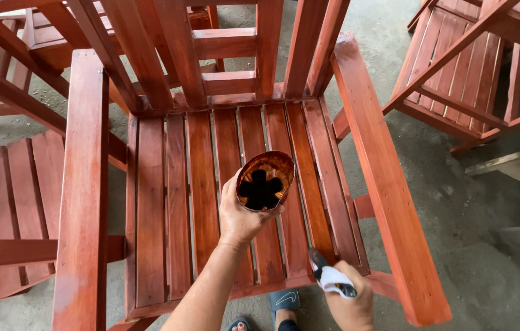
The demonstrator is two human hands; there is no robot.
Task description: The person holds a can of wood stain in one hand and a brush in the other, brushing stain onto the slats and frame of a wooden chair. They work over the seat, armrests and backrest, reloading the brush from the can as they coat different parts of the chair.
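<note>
Red-brown stained wooden armchair, head view: seat slats and armrests glossy, apparently coated. Left hand clasps stain cup above seat; right hand closed around brush at front rail, likely last.

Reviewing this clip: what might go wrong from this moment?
The left hand holds a stain-smeared open cup of dark liquid above the red-brown slatted wooden chair seat; tipped, it may drip onto the slats. The right hand grips a brush with a cloth-wrapped handle at the seat's front edge, which may smear there.
</note>
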